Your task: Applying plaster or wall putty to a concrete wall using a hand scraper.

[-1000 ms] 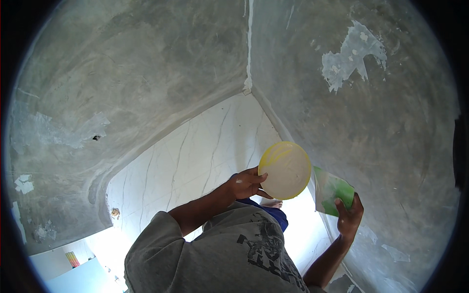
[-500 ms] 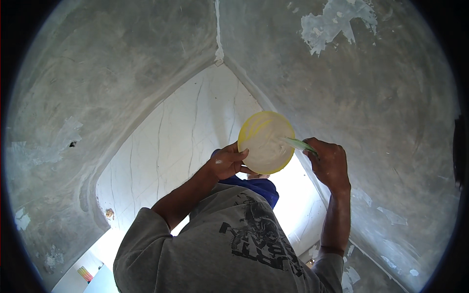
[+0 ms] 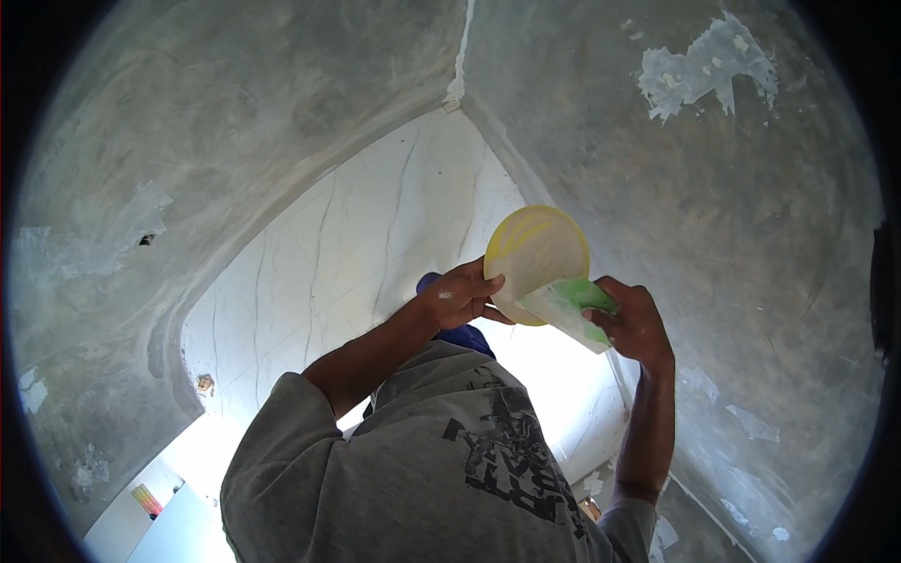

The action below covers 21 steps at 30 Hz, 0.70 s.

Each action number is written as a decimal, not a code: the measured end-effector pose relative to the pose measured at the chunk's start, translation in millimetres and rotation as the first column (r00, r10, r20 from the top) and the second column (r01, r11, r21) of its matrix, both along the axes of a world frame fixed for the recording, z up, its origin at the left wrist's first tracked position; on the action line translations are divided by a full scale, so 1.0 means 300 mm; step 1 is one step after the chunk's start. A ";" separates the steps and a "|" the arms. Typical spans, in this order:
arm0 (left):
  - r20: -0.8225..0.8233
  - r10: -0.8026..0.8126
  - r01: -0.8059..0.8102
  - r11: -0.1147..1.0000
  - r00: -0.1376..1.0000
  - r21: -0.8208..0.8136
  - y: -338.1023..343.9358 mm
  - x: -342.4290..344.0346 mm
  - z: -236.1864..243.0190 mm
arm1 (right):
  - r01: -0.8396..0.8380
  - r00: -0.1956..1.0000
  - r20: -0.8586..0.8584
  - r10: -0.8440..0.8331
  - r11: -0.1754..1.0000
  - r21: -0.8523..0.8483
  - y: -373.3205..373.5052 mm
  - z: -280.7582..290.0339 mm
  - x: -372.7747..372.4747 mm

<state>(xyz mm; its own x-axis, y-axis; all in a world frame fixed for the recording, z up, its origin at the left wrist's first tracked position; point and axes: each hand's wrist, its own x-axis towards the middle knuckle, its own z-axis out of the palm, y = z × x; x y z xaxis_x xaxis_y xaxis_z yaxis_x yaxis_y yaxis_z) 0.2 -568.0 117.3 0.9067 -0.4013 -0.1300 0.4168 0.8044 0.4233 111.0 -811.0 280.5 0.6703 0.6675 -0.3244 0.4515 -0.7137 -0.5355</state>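
While I look down through the head camera, my left hand clamps the left edge of a round yellow lid smeared with pale paste; just right of the lid, my right hand pinches a green putty spreader, its blade overlapping the lid's lower right.

A tilted green-and-white scraper overlaps a paste-smeared yellow disc.
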 end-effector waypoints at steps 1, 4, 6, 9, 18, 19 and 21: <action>0.001 0.001 -0.001 1.000 1.000 0.005 0.018 -0.016 -0.002 | 0.086 0.995 -0.065 -0.081 0.993 0.079 0.017 0.000 -0.007; 0.036 -0.018 0.016 0.998 0.999 0.057 0.082 -0.077 -0.009 | 0.326 0.943 -0.169 -0.285 0.890 0.318 0.049 -0.023 -0.019; 0.050 -0.027 0.026 1.000 0.998 0.016 0.139 -0.139 -0.014 | 0.340 0.940 -0.119 -0.319 0.867 0.365 0.112 -0.014 -0.024; 0.030 -0.081 0.080 0.995 0.996 0.059 0.183 -0.204 -0.001 | 0.235 0.965 0.031 -0.262 0.907 0.349 0.177 -0.021 -0.075; 0.076 -0.061 0.055 0.995 0.995 0.077 0.418 -0.352 0.051 | 0.059 0.996 -0.069 -0.053 0.994 0.087 0.477 0.050 -0.306; 0.080 -0.054 0.048 0.996 0.995 0.081 0.450 -0.358 0.053 | 0.088 0.989 -0.129 -0.066 0.981 0.171 0.461 0.055 -0.292; 0.075 -0.060 0.054 0.996 0.995 0.072 0.517 -0.364 0.065 | 0.186 0.974 -0.175 -0.146 0.954 0.234 0.495 0.100 -0.293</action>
<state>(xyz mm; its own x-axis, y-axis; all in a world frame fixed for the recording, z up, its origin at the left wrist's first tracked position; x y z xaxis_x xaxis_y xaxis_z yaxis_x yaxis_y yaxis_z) -109.0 -413.0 136.6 0.8910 -0.4449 -0.0900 0.4249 0.7476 0.5104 23.0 -662.4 310.6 0.7333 0.6232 -0.2717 0.2357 -0.6079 -0.7582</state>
